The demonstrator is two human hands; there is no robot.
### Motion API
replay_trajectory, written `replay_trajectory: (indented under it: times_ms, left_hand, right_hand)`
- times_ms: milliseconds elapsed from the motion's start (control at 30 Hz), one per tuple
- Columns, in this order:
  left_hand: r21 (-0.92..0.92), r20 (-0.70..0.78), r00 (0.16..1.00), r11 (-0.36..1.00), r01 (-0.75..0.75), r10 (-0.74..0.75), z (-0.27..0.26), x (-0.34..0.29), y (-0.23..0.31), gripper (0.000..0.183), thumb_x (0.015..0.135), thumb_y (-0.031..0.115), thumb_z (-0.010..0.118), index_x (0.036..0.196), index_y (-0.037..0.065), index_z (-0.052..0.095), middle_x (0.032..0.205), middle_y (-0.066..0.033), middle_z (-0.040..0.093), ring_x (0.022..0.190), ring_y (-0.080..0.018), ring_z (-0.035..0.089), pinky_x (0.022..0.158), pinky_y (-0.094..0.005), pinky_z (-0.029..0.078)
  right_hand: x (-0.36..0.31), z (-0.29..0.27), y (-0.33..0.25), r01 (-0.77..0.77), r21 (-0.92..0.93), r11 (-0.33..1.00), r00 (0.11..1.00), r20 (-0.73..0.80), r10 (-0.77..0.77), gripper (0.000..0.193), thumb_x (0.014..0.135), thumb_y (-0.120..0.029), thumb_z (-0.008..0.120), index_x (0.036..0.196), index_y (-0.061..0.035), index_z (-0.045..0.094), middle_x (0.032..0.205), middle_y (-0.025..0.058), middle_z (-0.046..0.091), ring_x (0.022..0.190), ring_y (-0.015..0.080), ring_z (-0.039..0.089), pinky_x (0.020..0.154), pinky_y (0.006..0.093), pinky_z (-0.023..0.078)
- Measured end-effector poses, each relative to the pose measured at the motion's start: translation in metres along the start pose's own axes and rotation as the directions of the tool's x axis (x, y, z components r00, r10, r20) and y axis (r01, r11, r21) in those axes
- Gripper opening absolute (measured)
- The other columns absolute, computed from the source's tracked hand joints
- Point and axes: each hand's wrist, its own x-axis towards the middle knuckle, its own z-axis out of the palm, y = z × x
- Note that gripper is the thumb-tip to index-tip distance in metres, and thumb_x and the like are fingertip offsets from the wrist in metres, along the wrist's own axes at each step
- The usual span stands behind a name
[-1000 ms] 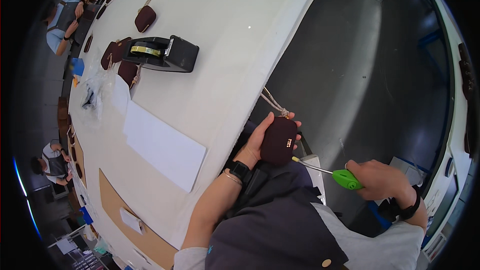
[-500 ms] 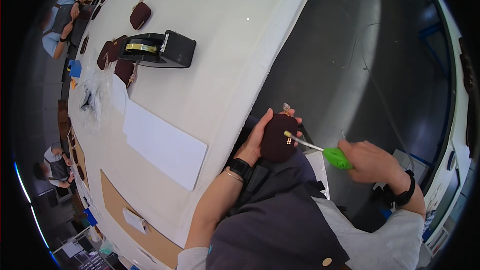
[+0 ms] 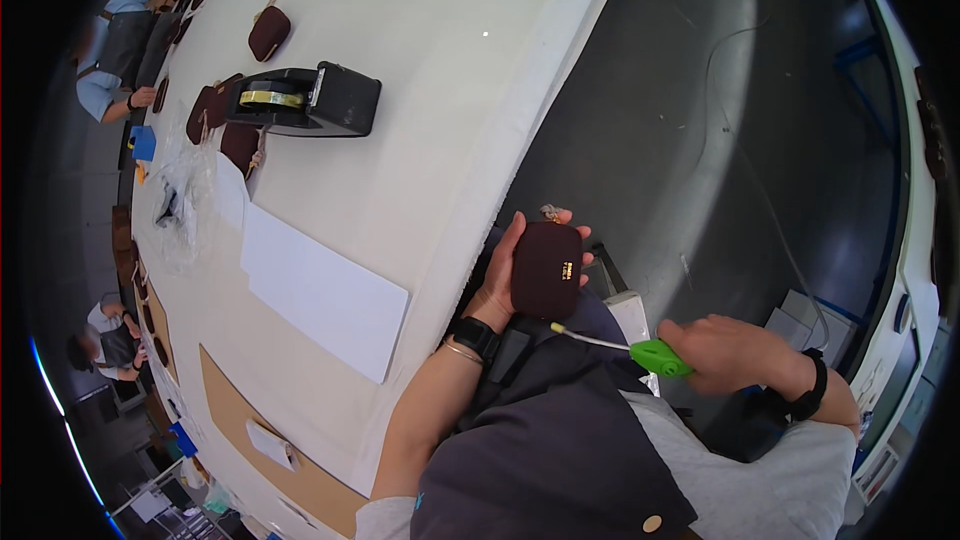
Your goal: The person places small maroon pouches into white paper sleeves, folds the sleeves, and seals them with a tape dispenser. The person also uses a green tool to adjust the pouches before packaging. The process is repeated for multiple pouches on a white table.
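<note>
My left hand (image 3: pixel 502 268) is wrapped round a small dark maroon pouch (image 3: pixel 543 275) above my lap, just off the table's edge. Gold lettering runs along the pouch's right side, and a knotted cord sticks out at its top. In my right hand (image 3: pixel 728 353) is a green-handled tool (image 3: pixel 657 358) with a thin, bent metal stem. Its yellowish tip points left, close to the pouch's lower edge; whether the two touch I cannot tell. My right fingers are partly hidden behind the fist.
A black tape dispenser (image 3: pixel 348 100) stands on the white table (image 3: pixel 440 60) beside several maroon pouches (image 3: pixel 240 147). White sheets (image 3: pixel 325 290), clear plastic wrap (image 3: pixel 180 205) and brown board (image 3: pixel 235 410) lie nearer. Two people (image 3: pixel 125 50) work across the table. A cable crosses the floor (image 3: pixel 650 140).
The tool's tip has moved off the pouch's face, down and left to its lower edge. The pouch has shifted slightly left, baring its gold lettering. The far person's arms have spread apart.
</note>
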Motion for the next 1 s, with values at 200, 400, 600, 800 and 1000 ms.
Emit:
replay_trajectory:
  times_ms: [200, 400, 600, 800, 1000]
  left_hand:
    - [0.002, -0.017, 1.000, 1.000, 0.007, -0.007, 0.000, -0.002, -0.001, 0.069, 0.092, 0.060, 0.042, 0.139, 0.010, 0.039, 0.139, -0.0206, 0.042, 0.114, -0.0418, 0.054, 0.092, -0.0590, 0.047]
    - [0.024, -0.005, 1.000, 1.000, -0.012, 0.012, -0.003, -0.002, -0.001, 0.067, 0.094, 0.059, 0.040, 0.139, 0.009, 0.039, 0.139, -0.0201, 0.042, 0.114, -0.0407, 0.054, 0.090, -0.0574, 0.048]
    - [0.083, -0.033, 0.999, 0.996, 0.015, -0.012, -0.004, -0.001, -0.001, 0.064, 0.095, 0.057, 0.039, 0.136, 0.008, 0.042, 0.137, -0.0197, 0.044, 0.113, -0.0399, 0.055, 0.087, -0.0537, 0.051]
    - [0.525, -0.518, 0.816, 0.848, 0.067, 0.256, 0.014, 0.003, 0.001, 0.047, 0.092, 0.056, 0.050, 0.098, 0.010, 0.060, 0.089, -0.0083, 0.064, 0.085, -0.0257, 0.065, 0.066, -0.0374, 0.055]
    - [0.762, -0.532, 0.665, 0.639, 0.106, 0.524, 0.011, 0.003, -0.001, 0.036, 0.085, 0.042, 0.069, 0.083, 0.007, 0.060, 0.077, 0.0024, 0.058, 0.069, -0.0062, 0.054, 0.062, -0.0230, 0.044]
  right_hand:
    - [0.005, 0.003, 0.002, -0.017, -0.005, 1.000, 1.000, -0.017, 0.017, 0.031, 0.068, -0.004, 0.060, 0.095, 0.0016, 0.045, 0.076, 0.0218, 0.063, 0.076, 0.0409, 0.063, 0.067, 0.0463, 0.049]
    - [0.000, -0.004, 0.026, -0.134, -0.048, 0.990, 0.965, -0.233, 0.119, 0.028, 0.067, 0.001, 0.056, 0.092, 0.0058, 0.045, 0.073, 0.0247, 0.061, 0.076, 0.0429, 0.062, 0.068, 0.0481, 0.049]
    - [0.016, -0.007, 0.013, -0.021, 0.032, 0.999, 0.974, -0.225, 0.027, 0.026, 0.069, 0.000, 0.056, 0.093, 0.0043, 0.045, 0.072, 0.0239, 0.061, 0.076, 0.0430, 0.061, 0.068, 0.0482, 0.048]
    - [0.010, -0.010, 0.019, -0.082, 0.071, 0.994, 0.982, -0.165, 0.093, 0.025, 0.073, -0.003, 0.057, 0.094, 0.0033, 0.044, 0.072, 0.0235, 0.060, 0.078, 0.0429, 0.060, 0.067, 0.0488, 0.046]
    - [0.007, -0.008, 0.017, -0.006, 0.236, 0.972, 0.979, -0.197, 0.054, 0.027, 0.074, -0.007, 0.059, 0.095, 0.0021, 0.044, 0.074, 0.0239, 0.059, 0.079, 0.0427, 0.060, 0.066, 0.0478, 0.045]
